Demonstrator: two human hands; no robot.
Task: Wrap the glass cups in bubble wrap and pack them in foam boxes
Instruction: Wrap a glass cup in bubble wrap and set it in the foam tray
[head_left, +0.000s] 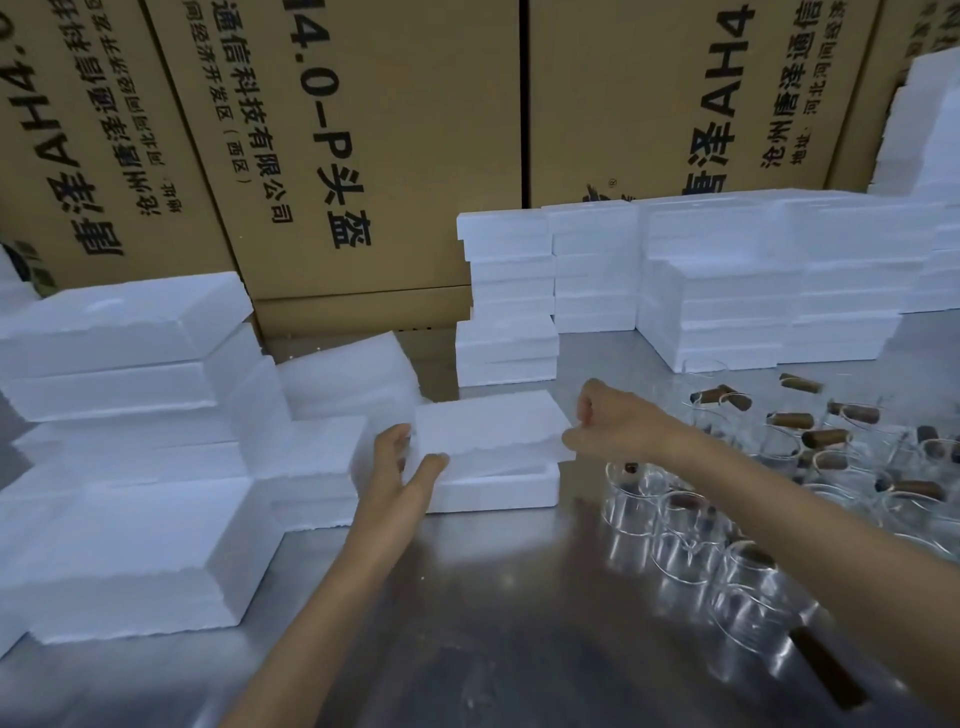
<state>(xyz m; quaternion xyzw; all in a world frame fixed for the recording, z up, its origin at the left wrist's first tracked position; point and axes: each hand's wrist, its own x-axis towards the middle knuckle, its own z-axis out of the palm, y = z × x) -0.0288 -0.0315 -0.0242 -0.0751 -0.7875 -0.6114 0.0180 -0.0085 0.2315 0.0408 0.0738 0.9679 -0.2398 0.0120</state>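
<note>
A white foam box (493, 486) stands on the metal table in the middle, and its lid (485, 423) sits slightly askew on top. My left hand (402, 462) grips the lid's left end, thumb on the front. My right hand (602, 421) pinches the lid's right corner. Several clear glass cups (680, 525) with brown wooden handles stand close to the right of the box. A sheet of bubble wrap (348, 371) lies behind the box to the left.
Stacks of foam boxes (135, 447) fill the left side, and more stacks (727, 280) line the back and right. Large cardboard cartons (363, 130) form a wall behind. The shiny metal table (493, 623) stretches toward me.
</note>
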